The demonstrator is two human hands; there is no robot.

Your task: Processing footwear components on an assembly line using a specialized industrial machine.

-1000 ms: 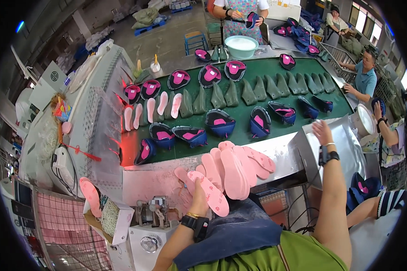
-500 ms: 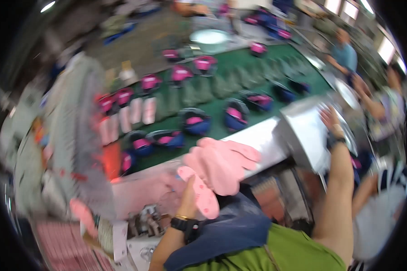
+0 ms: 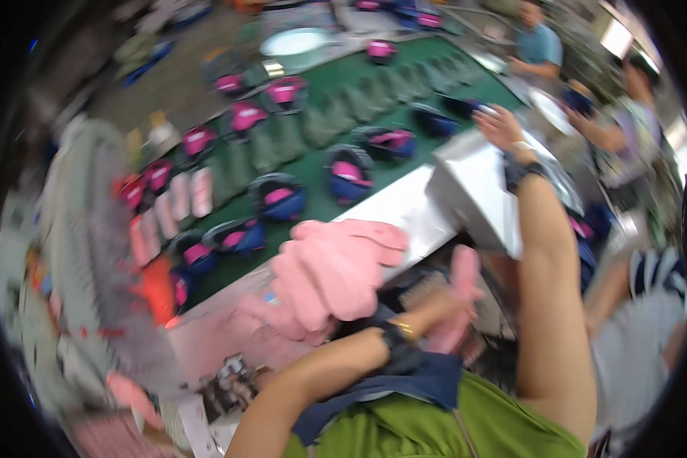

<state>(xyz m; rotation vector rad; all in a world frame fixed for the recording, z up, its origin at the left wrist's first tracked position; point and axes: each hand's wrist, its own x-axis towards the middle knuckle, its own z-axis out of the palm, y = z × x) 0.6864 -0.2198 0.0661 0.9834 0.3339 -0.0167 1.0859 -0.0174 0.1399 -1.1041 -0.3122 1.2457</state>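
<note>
My left hand [image 3: 456, 304] is closed around a pink insole [image 3: 466, 269], held upright in front of my body just below the metal box. Up and to the right, my right hand [image 3: 501, 128] reaches over the grey metal box [image 3: 473, 172] with its fingers apart. Its fingertips come close to a navy shoe upper [image 3: 459, 105] on the green conveyor belt [image 3: 298, 164]; blur hides whether they touch. A heap of pink insoles [image 3: 332, 267] lies on the near ledge, left of my left hand.
Navy shoe uppers with pink inside, such as this one [image 3: 348, 174], line the belt's near side. Green shoe-shaped forms [image 3: 320, 126] run along its middle. A grey machine housing [image 3: 103, 229] with a red glow stands left. Co-workers [image 3: 626, 122] sit at the right.
My left hand has carried the pink insole rightward, away from the heap. My right hand has moved off the metal box's top toward the belt. The whole view has shifted.
</note>
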